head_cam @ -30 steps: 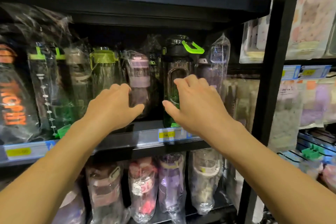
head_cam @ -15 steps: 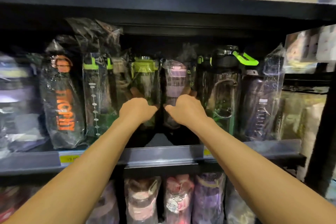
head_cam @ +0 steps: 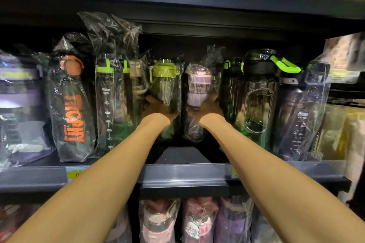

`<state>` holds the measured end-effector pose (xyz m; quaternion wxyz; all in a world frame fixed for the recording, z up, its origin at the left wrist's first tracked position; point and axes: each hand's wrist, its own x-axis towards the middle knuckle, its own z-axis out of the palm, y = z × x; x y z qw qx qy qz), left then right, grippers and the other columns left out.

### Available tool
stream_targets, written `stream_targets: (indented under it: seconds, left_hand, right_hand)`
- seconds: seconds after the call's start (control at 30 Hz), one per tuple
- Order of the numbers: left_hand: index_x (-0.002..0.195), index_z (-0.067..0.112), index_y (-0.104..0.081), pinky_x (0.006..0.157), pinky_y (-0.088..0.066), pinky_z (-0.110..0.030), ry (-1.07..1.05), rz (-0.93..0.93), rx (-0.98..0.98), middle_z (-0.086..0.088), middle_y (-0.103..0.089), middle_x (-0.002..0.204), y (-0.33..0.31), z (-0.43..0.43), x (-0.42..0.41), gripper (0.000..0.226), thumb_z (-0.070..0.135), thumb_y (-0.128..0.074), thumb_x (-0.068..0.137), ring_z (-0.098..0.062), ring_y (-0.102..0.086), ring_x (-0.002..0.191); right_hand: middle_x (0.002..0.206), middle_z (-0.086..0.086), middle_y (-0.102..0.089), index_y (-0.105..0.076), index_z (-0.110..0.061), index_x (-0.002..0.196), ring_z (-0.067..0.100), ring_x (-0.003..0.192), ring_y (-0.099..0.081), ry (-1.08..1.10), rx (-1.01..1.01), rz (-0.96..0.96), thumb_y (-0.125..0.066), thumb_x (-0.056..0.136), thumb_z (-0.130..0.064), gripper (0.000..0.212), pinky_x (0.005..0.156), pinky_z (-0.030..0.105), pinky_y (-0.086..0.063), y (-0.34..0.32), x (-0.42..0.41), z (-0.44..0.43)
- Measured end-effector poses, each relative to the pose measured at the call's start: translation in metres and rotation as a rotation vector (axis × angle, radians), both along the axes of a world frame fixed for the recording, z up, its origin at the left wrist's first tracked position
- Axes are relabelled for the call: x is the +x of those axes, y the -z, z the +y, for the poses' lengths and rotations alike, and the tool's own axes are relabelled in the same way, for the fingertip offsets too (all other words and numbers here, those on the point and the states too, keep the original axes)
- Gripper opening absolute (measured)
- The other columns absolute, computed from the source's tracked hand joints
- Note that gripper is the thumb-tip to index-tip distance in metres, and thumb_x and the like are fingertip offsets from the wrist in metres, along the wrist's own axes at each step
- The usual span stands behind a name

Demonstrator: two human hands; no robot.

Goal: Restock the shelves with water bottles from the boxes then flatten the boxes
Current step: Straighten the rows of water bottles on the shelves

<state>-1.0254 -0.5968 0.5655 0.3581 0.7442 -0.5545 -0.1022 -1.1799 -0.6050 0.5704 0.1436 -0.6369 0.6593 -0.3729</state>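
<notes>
Shelf point(head_cam: 183, 172): black, middle tier, carrying a row of upright bagged bottles.
Green-lidded bottle point(head_cam: 165, 83): centre of the row, set well back; left grip point(head_cam: 157, 109) curled round its lower body.
Lilac bottle point(head_cam: 197, 87): just beside it on the right; right grip point(head_cam: 209, 108) clamped on its side.

A row of wrapped bottles stands along the shelf point(head_cam: 183, 171), set back from its front edge. At the middle of the row the left hand point(head_cam: 156, 107) grips the flip-lid bottle point(head_cam: 165, 85), and the right hand point(head_cam: 209, 108) grips the short bottle point(head_cam: 197, 87) just right of it. The big jug point(head_cam: 258, 104) stands further right, the lettered bottle point(head_cam: 73, 108) toward the left end. The lower bottles point(head_cam: 197, 221) stand beneath the shelf.
</notes>
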Motion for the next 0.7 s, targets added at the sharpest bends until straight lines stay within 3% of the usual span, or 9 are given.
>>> stream_targets:
  seconds: [0.2,0.3,0.37,0.43,0.47,0.53,0.6,0.63,0.7]
  left_hand:
    - [0.159,0.005,0.004,0.11,-0.042,-0.047,-0.009,-0.056,0.01,-0.019,-0.032,0.16,0.0,0.004,0.0,0.123,0.063,-0.074,0.084,-0.041,-0.044,0.141]
    - [0.16,0.004,0.009,0.114,-0.038,-0.048,0.004,-0.097,0.058,-0.02,-0.023,0.164,-0.001,0.013,0.002,0.126,0.066,-0.071,0.085,-0.04,-0.036,0.146]
    - [0.162,0.005,0.008,0.117,-0.035,-0.048,0.052,-0.11,0.144,-0.021,-0.02,0.167,-0.002,0.02,0.005,0.12,0.068,-0.063,0.089,-0.041,-0.034,0.148]
    - [0.162,0.006,-0.021,0.109,-0.042,-0.044,0.076,-0.207,0.186,-0.02,-0.037,0.16,-0.002,0.031,0.009,0.098,0.07,-0.052,0.094,-0.04,-0.046,0.139]
    - [0.152,0.006,-0.042,0.098,-0.045,-0.041,0.089,-0.274,0.169,-0.018,-0.049,0.151,-0.001,0.037,0.011,0.084,0.069,-0.049,0.096,-0.038,-0.054,0.128]
    - [0.116,0.009,-0.063,0.083,-0.046,-0.036,0.117,-0.308,0.107,-0.014,-0.064,0.128,0.001,0.049,0.012,0.062,0.066,-0.05,0.097,-0.034,-0.059,0.103]
    - [0.094,0.01,-0.058,0.081,-0.049,-0.037,0.118,-0.272,0.053,-0.011,-0.067,0.115,0.002,0.06,0.011,0.054,0.064,-0.055,0.095,-0.031,-0.06,0.095]
    - [0.098,0.009,-0.058,0.084,-0.053,-0.039,0.114,-0.245,0.04,-0.012,-0.067,0.115,0.002,0.066,0.011,0.055,0.063,-0.058,0.094,-0.033,-0.063,0.097]
    - [0.135,0.0,-0.05,0.095,-0.054,-0.044,0.102,-0.195,0.037,-0.016,-0.063,0.129,0.001,0.077,0.01,0.079,0.065,-0.062,0.091,-0.037,-0.063,0.113]
  right_hand:
    - [0.149,0.018,-0.045,-0.008,-0.008,0.157,0.042,0.129,-0.054,-0.021,-0.053,0.017,-0.074,0.088,-0.048,0.104,0.106,0.051,-0.048,0.002,0.002,0.007]
    - [0.151,0.019,-0.041,-0.007,-0.007,0.158,0.041,0.133,-0.05,-0.013,-0.056,0.056,-0.072,0.089,-0.05,0.104,0.107,0.047,-0.046,0.003,0.005,0.017]
    - [0.145,0.018,-0.049,-0.03,-0.005,0.153,0.038,0.124,-0.055,-0.033,-0.062,0.153,-0.065,0.095,-0.049,0.081,0.097,0.04,-0.046,0.006,0.003,0.027]
    - [0.117,0.014,-0.067,-0.065,-0.007,0.111,0.031,0.096,-0.059,-0.053,-0.084,0.233,-0.059,0.099,-0.044,0.04,0.079,0.033,-0.042,0.011,-0.003,0.036]
    - [0.097,0.01,-0.069,-0.064,-0.009,0.087,0.029,0.085,-0.058,-0.046,-0.104,0.232,-0.059,0.098,-0.044,0.038,0.072,0.031,-0.04,0.015,-0.006,0.039]
    - [0.072,0.002,-0.058,-0.055,-0.011,0.069,0.026,0.071,-0.058,-0.032,-0.157,0.165,-0.065,0.093,-0.049,0.046,0.057,0.031,-0.036,0.019,-0.011,0.048]
    - [0.076,-0.002,-0.055,-0.051,-0.01,0.081,0.02,0.067,-0.056,-0.013,-0.198,0.099,-0.069,0.089,-0.053,0.047,0.052,0.029,-0.034,0.02,-0.012,0.059]
    - [0.086,-0.002,-0.055,-0.048,-0.009,0.094,0.02,0.072,-0.055,-0.011,-0.207,0.095,-0.069,0.088,-0.054,0.05,0.055,0.03,-0.037,0.019,-0.012,0.065]
    - [0.106,0.003,-0.054,-0.04,-0.012,0.116,0.025,0.088,-0.056,-0.02,-0.228,0.112,-0.068,0.087,-0.058,0.061,0.068,0.035,-0.044,0.02,-0.012,0.076]
